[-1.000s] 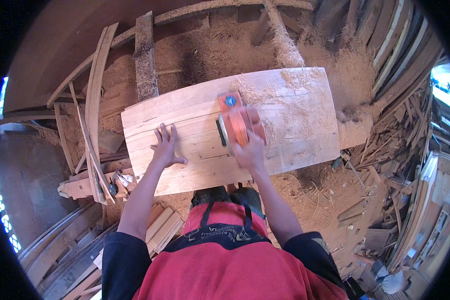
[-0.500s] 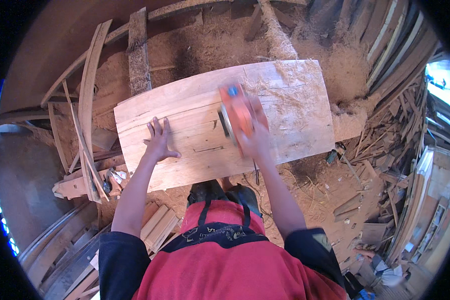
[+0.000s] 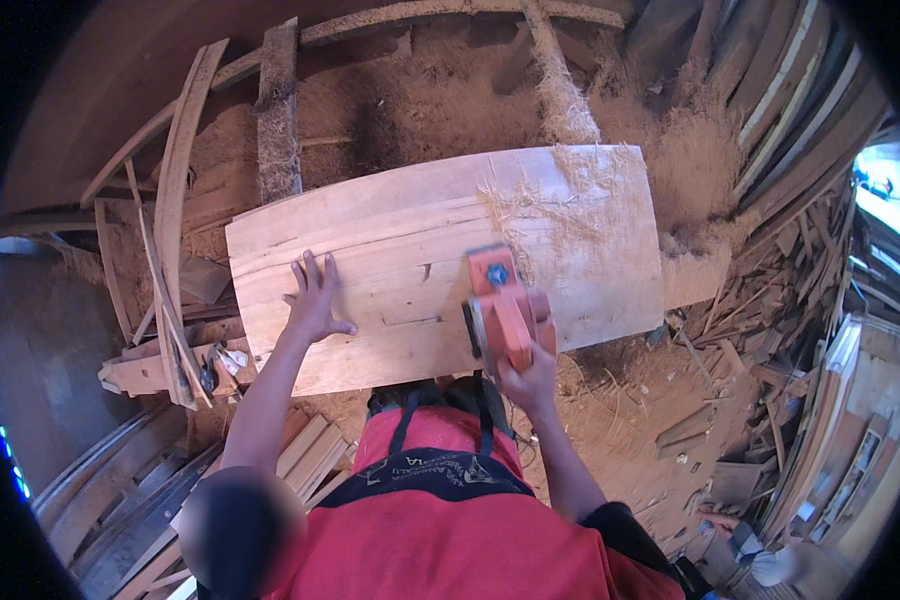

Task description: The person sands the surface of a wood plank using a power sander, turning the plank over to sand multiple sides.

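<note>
- Left of the panel lie several curved wood strips, too tangled for you to count exactly, and one rough upright post stands just past the panel's far left corner.
- One clamp-like tool rests on the low bench just off the panel's near left corner.
- Your left hand lies flat on the panel's left part, fingers spread wide and palm down, holding nothing.
- One panel is in view: a broad, pale board made of several glued planks, lying flat right in front of you across the middle of the scene.
- One orange planer sits on the panel, right of its centre and close to its near edge.
- Your right hand is wrapped around the planer's rear handle, fingers closed on it, at the panel's near edge.
- A patch of pale shavings is scattered on the panel's far right part, beyond the planer.
- Right of the panel, one big heap of sawdust rises against stacked boards, and many offcuts litter the floor, too many to count.
</note>
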Demonstrator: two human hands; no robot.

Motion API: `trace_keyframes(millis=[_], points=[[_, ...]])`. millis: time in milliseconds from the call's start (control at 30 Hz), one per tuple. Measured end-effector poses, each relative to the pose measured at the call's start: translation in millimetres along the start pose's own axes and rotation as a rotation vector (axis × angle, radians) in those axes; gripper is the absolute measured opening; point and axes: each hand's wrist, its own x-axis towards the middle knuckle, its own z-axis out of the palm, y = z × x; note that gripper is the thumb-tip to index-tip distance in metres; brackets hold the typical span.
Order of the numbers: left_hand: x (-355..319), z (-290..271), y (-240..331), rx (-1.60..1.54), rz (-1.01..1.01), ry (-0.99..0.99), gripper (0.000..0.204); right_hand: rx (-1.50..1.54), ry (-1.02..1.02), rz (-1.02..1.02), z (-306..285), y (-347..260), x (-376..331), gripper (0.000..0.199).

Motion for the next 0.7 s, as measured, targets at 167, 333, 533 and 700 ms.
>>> trace_keyframes(millis=[167,333,533,700], points=[[1,-2,1,0.013,-0.014,-0.031,0.158,-0.012,0.092,-0.241,45,-33,134,0.026],[8,-10,11,0.004,-0.001,-0.057,0.16,-0.118,0.255,-0.414,72,-73,266,0.033],[4,-8,2,-0.027,-0.023,-0.056,0.159,-0.165,0.134,-0.281,52,-66,215,0.031],[5,-1,-1,-0.019,0.0,-0.021,0.159,-0.027,0.032,-0.208,-23,13,20,0.026]])
